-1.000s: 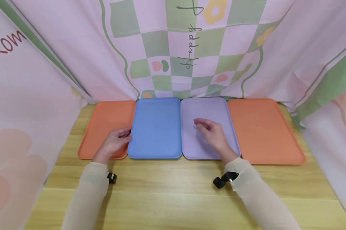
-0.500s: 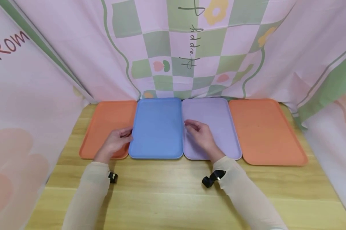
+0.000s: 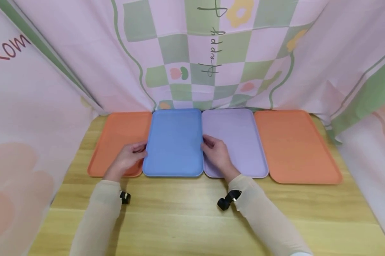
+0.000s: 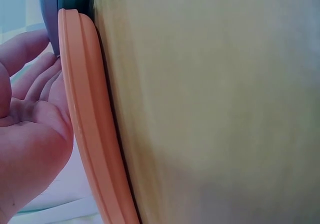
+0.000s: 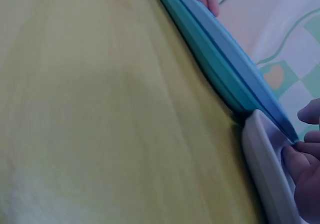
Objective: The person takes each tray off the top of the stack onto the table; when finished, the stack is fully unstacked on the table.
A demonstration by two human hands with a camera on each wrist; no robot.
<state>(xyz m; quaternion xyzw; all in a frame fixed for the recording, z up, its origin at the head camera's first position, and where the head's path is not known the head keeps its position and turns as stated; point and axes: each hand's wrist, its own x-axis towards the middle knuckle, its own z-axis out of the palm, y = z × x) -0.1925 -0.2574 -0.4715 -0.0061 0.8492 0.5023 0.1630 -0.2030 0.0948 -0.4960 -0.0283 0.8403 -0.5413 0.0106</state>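
A blue tray (image 3: pixel 174 142) lies in the row of trays, and the wrist views show it on top of a teal tray (image 5: pixel 200 43). My left hand (image 3: pixel 127 156) holds the blue tray's left edge, reaching over the left orange tray (image 3: pixel 125 126). In the left wrist view, the fingertips of that hand (image 4: pixel 35 93) meet the blue rim. On the opposite side, my right hand (image 3: pixel 217 153) pinches the right edge, above the lilac tray (image 3: pixel 240 142). The right wrist view shows its fingers (image 5: pixel 300 164) at the blue corner, partly cut off by the frame.
Another orange tray (image 3: pixel 294 145) lies at the right end of the row. The trays stand side by side on a wooden table (image 3: pixel 179 213), with a patterned curtain (image 3: pixel 202 53) close behind. More cloth hangs at left and right.
My right hand has moved left across the lilac tray to the blue tray's right edge. The left hand has stayed at the left edge, and the trays have not moved.
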